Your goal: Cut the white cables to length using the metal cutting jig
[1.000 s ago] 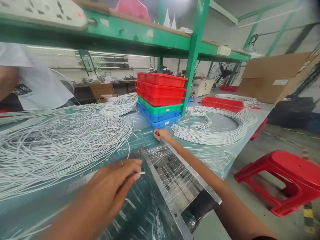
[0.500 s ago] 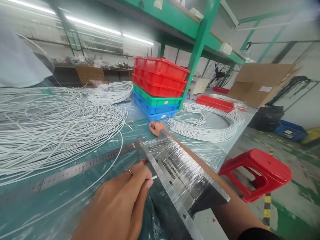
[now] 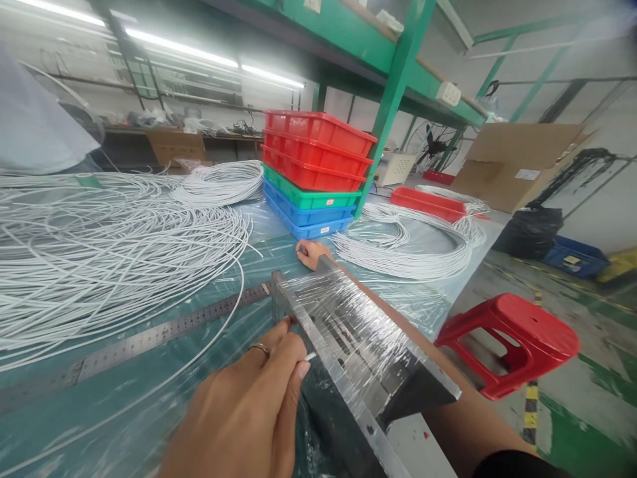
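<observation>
My left hand [image 3: 243, 398], with a ring on one finger, pinches a thin white cable whose short tip [image 3: 310, 356] pokes out beside the metal fixture [image 3: 348, 332]. One fingertip touches the fixture's left side. Clear film covers the fixture's top. Past its far end rests my right hand [image 3: 311, 253], its fingers curled; what they hold, if anything, is hidden. The right forearm runs behind the fixture. A steel ruler [image 3: 164, 332] lies on the table, its far end near the fixture. One white strand [image 3: 199, 362] curves across it from the large cable pile [image 3: 124, 259].
Stacked red, green and blue trays [image 3: 313, 169] stand behind my right hand. Right of them lie a cable coil [image 3: 413, 262] and a red tray [image 3: 428, 204]. A red stool [image 3: 532, 325] stands beyond the table's right edge. A person's pale sleeve [image 3: 40, 119] shows at far left.
My left hand has shifted very slightly right, and its raised fingertip now shows more clearly against the fixture. The right hand and the ruler look unchanged.
</observation>
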A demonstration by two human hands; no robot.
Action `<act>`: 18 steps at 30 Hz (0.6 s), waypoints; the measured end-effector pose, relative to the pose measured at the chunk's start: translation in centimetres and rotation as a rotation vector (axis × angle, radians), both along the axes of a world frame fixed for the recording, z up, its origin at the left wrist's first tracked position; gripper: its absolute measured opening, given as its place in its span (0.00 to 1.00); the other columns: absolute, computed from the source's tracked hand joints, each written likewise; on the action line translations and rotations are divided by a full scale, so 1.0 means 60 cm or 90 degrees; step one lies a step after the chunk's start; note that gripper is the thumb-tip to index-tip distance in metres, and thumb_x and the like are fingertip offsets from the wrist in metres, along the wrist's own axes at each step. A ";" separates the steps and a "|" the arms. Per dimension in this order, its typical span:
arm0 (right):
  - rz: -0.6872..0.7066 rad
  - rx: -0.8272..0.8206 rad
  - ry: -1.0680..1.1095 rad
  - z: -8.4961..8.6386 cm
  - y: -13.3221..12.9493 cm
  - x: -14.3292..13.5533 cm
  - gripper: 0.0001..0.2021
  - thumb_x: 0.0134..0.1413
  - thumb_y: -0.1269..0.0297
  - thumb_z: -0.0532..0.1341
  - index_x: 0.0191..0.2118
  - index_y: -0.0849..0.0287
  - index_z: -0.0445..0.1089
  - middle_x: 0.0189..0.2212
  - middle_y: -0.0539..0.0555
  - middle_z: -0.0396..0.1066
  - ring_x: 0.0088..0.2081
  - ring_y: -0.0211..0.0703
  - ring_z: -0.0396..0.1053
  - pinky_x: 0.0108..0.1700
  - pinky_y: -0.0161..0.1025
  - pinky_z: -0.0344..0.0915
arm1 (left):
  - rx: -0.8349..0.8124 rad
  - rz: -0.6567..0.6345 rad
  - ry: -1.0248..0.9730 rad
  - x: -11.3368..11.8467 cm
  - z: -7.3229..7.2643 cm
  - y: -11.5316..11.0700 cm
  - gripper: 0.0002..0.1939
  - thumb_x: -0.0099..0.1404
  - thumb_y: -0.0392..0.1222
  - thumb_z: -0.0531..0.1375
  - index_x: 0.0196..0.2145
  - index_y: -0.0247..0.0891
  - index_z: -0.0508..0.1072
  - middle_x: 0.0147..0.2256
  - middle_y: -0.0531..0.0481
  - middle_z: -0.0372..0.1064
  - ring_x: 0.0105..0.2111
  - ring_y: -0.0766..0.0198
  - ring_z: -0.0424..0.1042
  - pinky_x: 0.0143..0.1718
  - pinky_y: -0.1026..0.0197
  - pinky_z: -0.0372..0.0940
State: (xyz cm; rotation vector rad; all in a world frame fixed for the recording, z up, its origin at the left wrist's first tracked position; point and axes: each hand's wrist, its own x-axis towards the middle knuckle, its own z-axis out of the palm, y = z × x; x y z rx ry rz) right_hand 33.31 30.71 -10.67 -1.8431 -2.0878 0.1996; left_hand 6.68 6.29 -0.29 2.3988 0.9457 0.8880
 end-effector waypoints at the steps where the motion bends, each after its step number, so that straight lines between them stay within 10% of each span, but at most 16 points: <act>1: 0.001 0.001 0.000 0.000 0.000 0.000 0.15 0.71 0.55 0.62 0.52 0.61 0.72 0.42 0.53 0.73 0.43 0.43 0.72 0.50 0.47 0.73 | -0.001 0.000 0.000 0.001 0.002 -0.001 0.14 0.76 0.46 0.50 0.34 0.42 0.70 0.30 0.55 0.70 0.24 0.66 0.68 0.23 0.68 0.61; 18: 0.002 0.010 -0.008 -0.024 0.019 0.010 0.17 0.70 0.53 0.62 0.53 0.61 0.71 0.44 0.54 0.72 0.44 0.44 0.72 0.50 0.47 0.72 | -0.009 0.032 -0.023 0.007 0.004 -0.011 0.12 0.75 0.45 0.50 0.36 0.44 0.70 0.29 0.54 0.71 0.29 0.61 0.75 0.25 0.68 0.65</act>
